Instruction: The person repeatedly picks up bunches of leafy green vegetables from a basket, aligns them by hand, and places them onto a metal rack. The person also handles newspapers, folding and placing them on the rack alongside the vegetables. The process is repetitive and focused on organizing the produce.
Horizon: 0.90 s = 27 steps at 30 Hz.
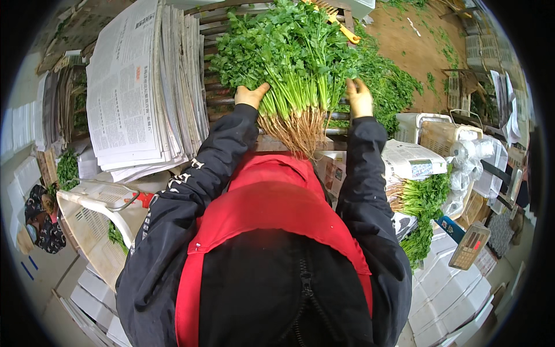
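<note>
A large bunch of leafy green herbs (295, 69), which looks like coriander, lies on a slatted rack (217, 93) in front of me, its brown roots towards my red apron. My left hand (250, 95) is at the left side of the stems, thumb stretched over them; its other fingers are partly hidden, so its grip is unclear. At the right side my right hand (360, 97) is raised near the leaves with its fingers bent; whether it holds any stems cannot be told. A yellow-handled comb-like tool (342, 31) lies at the bunch's upper right.
Stacked newspapers (125, 86) stand left of the rack. More loose greens (386, 82) lie to the right. Plastic baskets (433, 126), a rooted bunch on newspaper (412, 197) and a digital scale (470, 246) are at right. Another basket (89, 217) is at lower left. A person (45, 221) is at far left.
</note>
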Available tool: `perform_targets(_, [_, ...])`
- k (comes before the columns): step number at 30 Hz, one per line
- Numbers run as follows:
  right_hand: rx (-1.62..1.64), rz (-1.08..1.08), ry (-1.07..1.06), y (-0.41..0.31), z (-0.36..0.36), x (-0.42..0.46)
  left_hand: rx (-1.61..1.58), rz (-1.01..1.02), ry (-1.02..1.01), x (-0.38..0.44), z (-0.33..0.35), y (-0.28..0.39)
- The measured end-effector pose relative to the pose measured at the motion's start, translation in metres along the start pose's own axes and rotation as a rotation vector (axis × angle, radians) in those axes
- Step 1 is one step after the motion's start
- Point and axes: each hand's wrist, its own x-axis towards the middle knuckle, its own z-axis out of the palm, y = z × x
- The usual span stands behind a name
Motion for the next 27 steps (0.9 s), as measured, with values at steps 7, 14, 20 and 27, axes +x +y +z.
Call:
perform_targets(7, [0.166, -0.121, -0.349, -0.056, 0.071, -0.018, -0.208, 0.17, -0.261, 0.046, 0.015, -0.033])
perform_targets(14, [0.665, -0.07, -0.09, -0.047, 0.034, -0.069, -0.79, 0.375, -0.497, -0.015, 0.021, 0.028])
perform_targets(20, [0.524, -0.069, 0.478, 0.021, -0.106, -0.155, -0.613, 0.461, -0.913, -0.106, 0.111, 0.094])
perform_targets(27, [0.06, 0.076, 1.116, 0.206, -0.224, -0.315, -0.209, 0.718, -1.442, -0.316, 0.235, 0.163])
